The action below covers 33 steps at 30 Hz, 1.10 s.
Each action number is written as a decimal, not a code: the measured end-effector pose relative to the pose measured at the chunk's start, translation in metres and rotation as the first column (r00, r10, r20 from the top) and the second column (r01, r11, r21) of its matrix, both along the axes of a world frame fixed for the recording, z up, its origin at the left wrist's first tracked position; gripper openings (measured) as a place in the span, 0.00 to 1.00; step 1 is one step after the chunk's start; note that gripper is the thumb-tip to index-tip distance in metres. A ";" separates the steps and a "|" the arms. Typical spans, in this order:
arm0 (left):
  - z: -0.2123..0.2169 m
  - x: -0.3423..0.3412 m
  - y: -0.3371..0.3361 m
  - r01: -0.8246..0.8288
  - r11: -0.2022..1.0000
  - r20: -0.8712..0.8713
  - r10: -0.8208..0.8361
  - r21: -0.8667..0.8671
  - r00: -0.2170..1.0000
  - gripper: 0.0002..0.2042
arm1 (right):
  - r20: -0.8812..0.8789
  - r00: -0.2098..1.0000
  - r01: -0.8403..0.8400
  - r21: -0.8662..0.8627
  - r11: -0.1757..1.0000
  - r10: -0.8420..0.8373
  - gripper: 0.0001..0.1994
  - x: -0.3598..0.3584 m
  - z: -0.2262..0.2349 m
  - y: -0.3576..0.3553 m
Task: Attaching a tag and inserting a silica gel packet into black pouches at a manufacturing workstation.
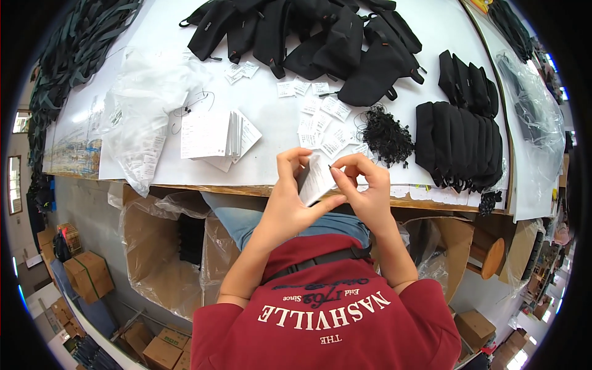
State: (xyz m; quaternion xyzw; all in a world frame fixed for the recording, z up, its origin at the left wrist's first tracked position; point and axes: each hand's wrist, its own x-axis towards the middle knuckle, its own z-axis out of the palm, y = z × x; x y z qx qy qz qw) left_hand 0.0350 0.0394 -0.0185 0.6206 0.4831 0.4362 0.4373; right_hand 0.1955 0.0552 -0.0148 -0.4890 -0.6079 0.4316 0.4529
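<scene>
Left fingers point(284, 161): closed round the card point(317, 177), thumb laid along its lower end.
Right fingers point(353, 161): pinched now on a small dark tip point(330, 166), right beside the card's upper right edge; too small to tell more.
Card: up at the centre of the frame, tilted, print showing, over the near edge of the worktop point(246, 98).
Stack point(203, 135): sitting left of centre, white, fanning out rightward.
Slips point(336, 109): scattered white, upper centre.
Cords point(385, 137): heaped in a black tangle, right of centre.
Pouches point(459, 142): lined up in black rows, right side.
Bags point(373, 68): piled high, black, top centre.
Plastic point(139, 105): crumpled, upper left.
</scene>
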 end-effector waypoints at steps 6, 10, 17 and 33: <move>-0.002 -0.002 -0.002 -0.056 0.997 0.089 0.060 -0.045 0.994 0.16 | 0.052 0.999 0.005 0.007 1.000 -0.005 0.03 -0.001 0.003 -0.002; -0.003 -0.005 -0.003 -0.154 0.988 0.051 0.152 0.024 0.987 0.05 | 0.054 0.998 -0.034 -0.007 0.999 0.034 0.03 -0.001 0.006 -0.003; 0.003 -0.005 -0.003 -0.158 0.981 -0.082 0.168 0.110 0.982 0.06 | 0.059 0.996 -0.066 -0.064 0.996 0.070 0.03 0.000 0.006 -0.004; -0.013 -0.022 -0.001 0.198 0.932 0.357 -0.082 -0.304 0.931 0.06 | 0.097 0.981 -0.158 -0.111 0.981 0.169 0.04 0.015 0.007 -0.006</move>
